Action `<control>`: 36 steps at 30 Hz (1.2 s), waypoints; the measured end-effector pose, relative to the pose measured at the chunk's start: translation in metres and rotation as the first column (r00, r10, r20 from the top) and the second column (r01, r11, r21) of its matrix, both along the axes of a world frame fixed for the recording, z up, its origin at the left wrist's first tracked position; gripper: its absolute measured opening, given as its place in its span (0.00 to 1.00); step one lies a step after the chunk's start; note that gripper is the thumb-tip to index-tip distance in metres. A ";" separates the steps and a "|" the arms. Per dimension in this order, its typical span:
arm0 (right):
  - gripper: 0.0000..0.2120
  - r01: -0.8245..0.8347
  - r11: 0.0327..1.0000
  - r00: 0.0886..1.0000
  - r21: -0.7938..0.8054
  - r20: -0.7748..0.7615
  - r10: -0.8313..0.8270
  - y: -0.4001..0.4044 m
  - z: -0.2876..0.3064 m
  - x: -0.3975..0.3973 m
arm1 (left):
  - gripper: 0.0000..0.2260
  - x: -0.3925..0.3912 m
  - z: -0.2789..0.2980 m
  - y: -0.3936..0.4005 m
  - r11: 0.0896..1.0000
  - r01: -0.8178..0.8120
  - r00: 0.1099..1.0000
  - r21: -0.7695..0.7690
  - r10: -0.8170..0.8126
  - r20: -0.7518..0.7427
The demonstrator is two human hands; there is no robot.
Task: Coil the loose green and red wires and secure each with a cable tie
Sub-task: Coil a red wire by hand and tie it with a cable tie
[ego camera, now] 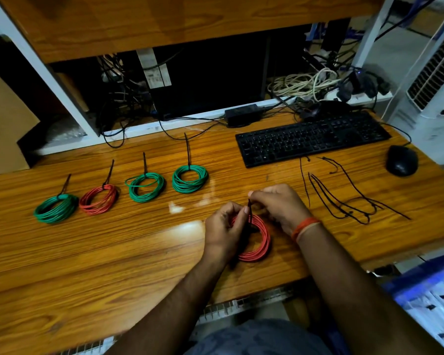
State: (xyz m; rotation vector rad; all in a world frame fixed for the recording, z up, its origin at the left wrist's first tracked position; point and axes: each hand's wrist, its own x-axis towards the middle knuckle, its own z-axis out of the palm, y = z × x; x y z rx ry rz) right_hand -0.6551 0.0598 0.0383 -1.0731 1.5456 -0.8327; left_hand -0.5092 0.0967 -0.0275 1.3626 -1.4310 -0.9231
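Note:
A red wire coil (pixel 260 242) lies on the wooden desk (pixel 113 252) right in front of me, under both hands. My left hand (pixel 223 228) grips the coil's left side and a black cable tie (pixel 249 216) that runs across it. My right hand (pixel 280 203) pinches the tie's upper end above the coil. Further left lie tied coils in a row: a green coil (pixel 56 208), a red coil (pixel 99 199), a second green coil (pixel 145 187) and a third green coil (pixel 189 178), each with a black tie tail sticking up.
Several loose black cable ties (pixel 344 201) lie spread to the right of my hands. A black keyboard (pixel 310 138) and a mouse (pixel 401 160) sit at the back right. A computer tower and tangled cables fill the shelf behind the desk.

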 end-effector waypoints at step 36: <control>0.08 -0.050 0.871 0.927 -0.489 -0.348 -0.143 -0.021 0.012 0.016 | 0.07 0.002 0.010 0.019 0.974 0.178 0.935 0.137 -0.124 -0.333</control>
